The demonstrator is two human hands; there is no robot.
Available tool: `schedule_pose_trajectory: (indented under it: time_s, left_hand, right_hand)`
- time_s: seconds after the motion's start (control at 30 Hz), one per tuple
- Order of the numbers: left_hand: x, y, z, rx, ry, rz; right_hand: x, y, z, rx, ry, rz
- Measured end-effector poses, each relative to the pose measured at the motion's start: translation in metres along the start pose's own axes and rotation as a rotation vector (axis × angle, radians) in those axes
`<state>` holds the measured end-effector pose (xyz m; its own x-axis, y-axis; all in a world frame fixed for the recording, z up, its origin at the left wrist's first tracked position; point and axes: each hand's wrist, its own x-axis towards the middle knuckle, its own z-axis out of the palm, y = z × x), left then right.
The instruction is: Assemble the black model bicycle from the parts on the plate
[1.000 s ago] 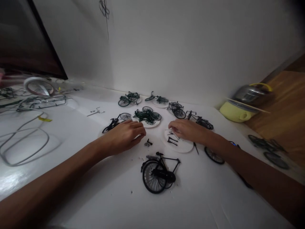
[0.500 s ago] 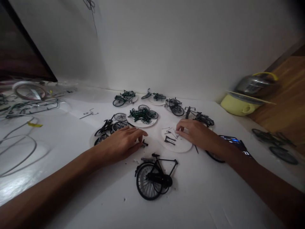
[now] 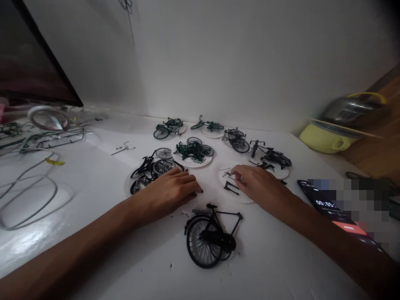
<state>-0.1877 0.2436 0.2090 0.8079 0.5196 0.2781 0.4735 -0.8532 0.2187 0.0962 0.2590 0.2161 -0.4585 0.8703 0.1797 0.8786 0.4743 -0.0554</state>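
My left hand (image 3: 176, 188) rests low over the white table, fingers bent together around a small black part (image 3: 201, 191) whose tip shows at the fingertips. Over a white paper plate (image 3: 220, 196), my right hand (image 3: 258, 181) has its thumb and fingers pinched; what lies between them is too small to make out. A black fork-shaped piece (image 3: 231, 187) and several thin bits lie on that plate. Closer to me, a black model bicycle frame (image 3: 223, 239) lies on its side with its rear wheel fitted and no front wheel.
Plates with green bicycle parts (image 3: 190, 151) and black parts (image 3: 146, 173) stand behind. Finished-looking model bicycles (image 3: 271, 158) line the back. A phone (image 3: 318, 202) lies right, near a yellow pot (image 3: 328, 137). Cables (image 3: 46, 177) and a tape roll (image 3: 48, 118) are left.
The view has shifted slightly left, moving everything rightward. My left fingers have closed in over the small black part. The phone has moved out to the right, its screen showing more.
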Motion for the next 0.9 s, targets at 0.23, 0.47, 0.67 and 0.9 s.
schedule_pose_trajectory:
  time_s: [0.23,0.47,0.67,0.9]
  left_hand:
    - [-0.003,-0.004,-0.009,-0.013,0.036,-0.045]
    - [0.055,-0.001,-0.021,0.206,0.023,-0.122]
    - [0.121,0.007,0.007,0.367,-0.090,-0.077]
    - [0.132,0.010,0.027,0.415,-0.090,-0.127]
  right_hand:
    - [-0.014,0.001,-0.030,0.077,0.072,0.053]
    - [-0.069,0.009,-0.036,0.487,0.118,0.330]
    - [-0.076,0.002,-0.020,0.722,0.110,0.376]
    - [-0.075,-0.001,-0.030,0.541,0.212,0.239]
